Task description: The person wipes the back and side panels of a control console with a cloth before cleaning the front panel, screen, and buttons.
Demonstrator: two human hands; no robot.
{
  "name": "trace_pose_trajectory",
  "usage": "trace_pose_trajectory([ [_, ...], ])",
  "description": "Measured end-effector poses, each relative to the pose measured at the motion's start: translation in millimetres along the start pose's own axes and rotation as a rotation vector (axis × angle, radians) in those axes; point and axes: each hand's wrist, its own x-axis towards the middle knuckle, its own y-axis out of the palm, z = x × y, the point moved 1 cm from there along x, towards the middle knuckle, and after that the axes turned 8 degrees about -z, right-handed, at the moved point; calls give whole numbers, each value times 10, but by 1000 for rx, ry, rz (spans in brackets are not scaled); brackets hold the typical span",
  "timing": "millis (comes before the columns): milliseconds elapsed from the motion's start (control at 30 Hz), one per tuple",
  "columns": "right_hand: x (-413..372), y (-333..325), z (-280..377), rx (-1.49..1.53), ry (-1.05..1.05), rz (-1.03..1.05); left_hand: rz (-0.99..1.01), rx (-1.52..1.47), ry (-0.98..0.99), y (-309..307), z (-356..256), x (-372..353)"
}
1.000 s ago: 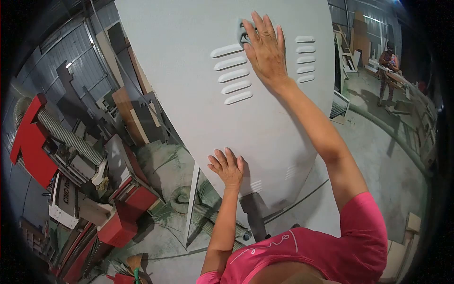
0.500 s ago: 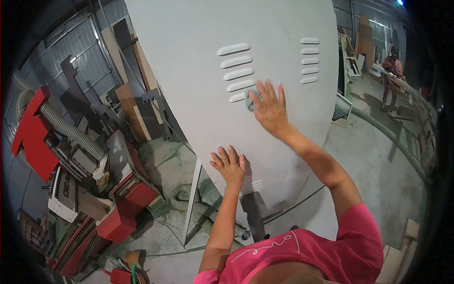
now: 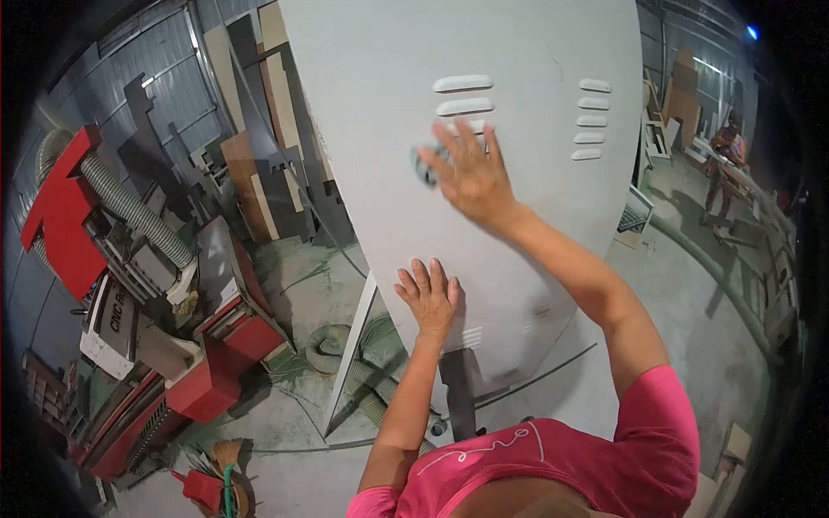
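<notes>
A large light-grey panel (image 3: 535,207) stands tilted in front of me, with two columns of raised louvre slots (image 3: 463,84) in its upper part. My right hand (image 3: 477,180) presses a small grey-green pad (image 3: 424,164) against the panel, left of the nearer louvre column. Motion blurs the pad, and part of it is hidden under the fingers; its exact kind cannot be made out. The hand also covers the lower louvres of that column. Lower down, my left hand (image 3: 429,300) lies flat on the panel near its left edge, fingers spread, holding nothing.
A red and white machine (image 3: 207,380) with a ribbed hose (image 3: 138,211) stands at the left. Boards (image 3: 259,186) lean on the back wall. Another hose (image 3: 367,388) lies by the panel's foot. A red dustpan (image 3: 203,490) is at lower left. Another person (image 3: 727,151) works far right.
My right hand has slid the pad leftward across the panel, past the louvres' left ends. My left hand stays flat in place. The view has shifted slightly, moving the panel rightward in the picture.
</notes>
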Motion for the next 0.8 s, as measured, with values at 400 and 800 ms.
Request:
trace_pose_trajectory([
  [400,772,85,-142,-105,-138,-19,2,-21,3,0,31,-4],
  [800,-271,164,555,229,-423,299,91,-130,-81,-328,117,-60],
])
